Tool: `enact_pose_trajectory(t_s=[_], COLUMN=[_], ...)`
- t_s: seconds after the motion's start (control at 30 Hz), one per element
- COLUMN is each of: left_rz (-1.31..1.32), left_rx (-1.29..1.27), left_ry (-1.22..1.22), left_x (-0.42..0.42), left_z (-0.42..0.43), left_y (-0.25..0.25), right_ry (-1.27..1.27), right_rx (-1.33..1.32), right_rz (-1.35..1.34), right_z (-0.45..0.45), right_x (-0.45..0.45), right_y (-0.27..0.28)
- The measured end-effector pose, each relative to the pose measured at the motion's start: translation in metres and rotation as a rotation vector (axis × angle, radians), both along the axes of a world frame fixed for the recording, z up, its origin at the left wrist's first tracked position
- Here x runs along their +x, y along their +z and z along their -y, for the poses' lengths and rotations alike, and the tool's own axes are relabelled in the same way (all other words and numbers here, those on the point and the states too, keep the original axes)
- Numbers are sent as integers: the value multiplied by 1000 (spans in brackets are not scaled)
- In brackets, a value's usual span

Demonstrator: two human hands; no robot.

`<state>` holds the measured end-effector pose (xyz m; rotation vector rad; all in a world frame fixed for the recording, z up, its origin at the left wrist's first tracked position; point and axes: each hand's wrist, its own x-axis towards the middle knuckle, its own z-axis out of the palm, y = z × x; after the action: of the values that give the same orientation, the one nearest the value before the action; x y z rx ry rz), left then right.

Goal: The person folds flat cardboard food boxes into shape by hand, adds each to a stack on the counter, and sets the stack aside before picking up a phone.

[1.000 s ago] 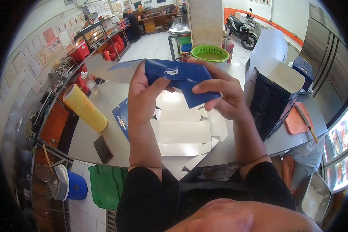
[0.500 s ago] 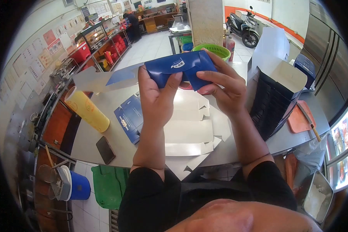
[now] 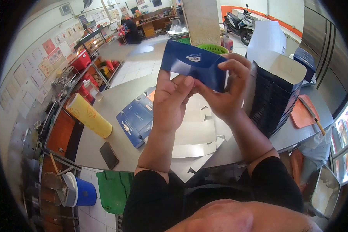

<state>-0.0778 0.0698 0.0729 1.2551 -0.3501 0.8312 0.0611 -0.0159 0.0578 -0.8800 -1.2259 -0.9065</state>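
Raised above the table, a blue cardboard box (image 3: 193,63) with a small white print is partly folded, its pale flap stretching off to the left. My left hand (image 3: 172,96) grips its lower left side, thumb up against the panel. On the right end, my right hand (image 3: 230,89) has its fingers curled round the card. Below my hands lie flat box blanks (image 3: 193,133), white side up. Left of them rests a blue printed blank (image 3: 133,121). To the right stands a tall stack of dark nested boxes (image 3: 272,96) with a white inside showing at the top.
A yellow roll (image 3: 89,116) and a phone (image 3: 109,155) are on the table's left. At the right lies a knife (image 3: 311,114) on an orange cutting board (image 3: 302,121). A green basket (image 3: 212,49) stands behind. Someone in dark clothes (image 3: 132,31) is far back.
The box has turned so its printed panel faces me more fully, and it has shifted right. My left hand moved right with it; my right fingers moved up to the box's upper right corner.
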Motion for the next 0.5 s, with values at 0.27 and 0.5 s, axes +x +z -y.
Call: enact_pose_trajectory(t_s=[0.27, 0.5], left_rz=[-349, -483], left_rx=[278, 630], left_ry=[200, 365], left_x=[-34, -54], left_z=[-18, -4], left_y=[10, 12], right_ry=[392, 124], right_rx=[-412, -643], right_rz=[46, -221], right_z=[26, 32], right_x=[-6, -3], right_y=[21, 24])
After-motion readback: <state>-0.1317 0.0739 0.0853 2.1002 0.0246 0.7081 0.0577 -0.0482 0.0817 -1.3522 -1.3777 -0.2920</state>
